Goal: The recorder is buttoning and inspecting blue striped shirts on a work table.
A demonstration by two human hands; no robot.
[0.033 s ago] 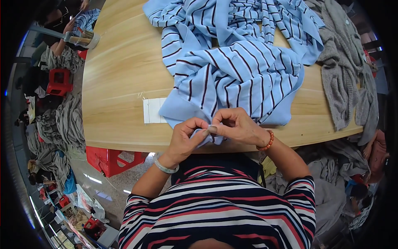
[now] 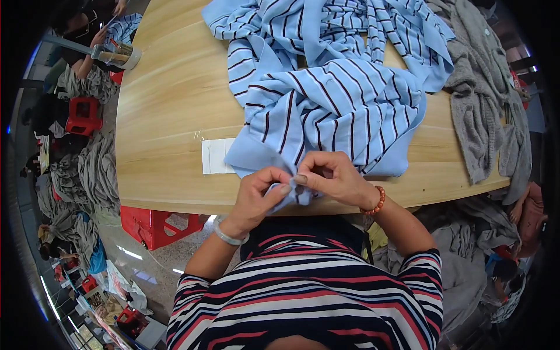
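A light blue knitted garment with dark and white stripes lies bunched on the wooden table, its near end drawn toward me. At the table's front edge my left hand is closed, pinching a fold of this garment between thumb and forefinger. Close beside it, my right hand grips the same fold with its thumb and bent fingers. Both sets of fingertips are nearly together, with a bit of blue cloth showing between and below them. Whether anything small is pinched along with the cloth, I cannot tell.
More striped blue garments are heaped at the far side of the table. A white card lies left of the cloth. Grey knitwear hangs over the right edge. At far left stands a tool cup; a red stool is below.
My thumbs have drawn slightly apart, and more of the blue fold shows between them. The left hand has shifted a little to the left; the garment on the table has barely moved.
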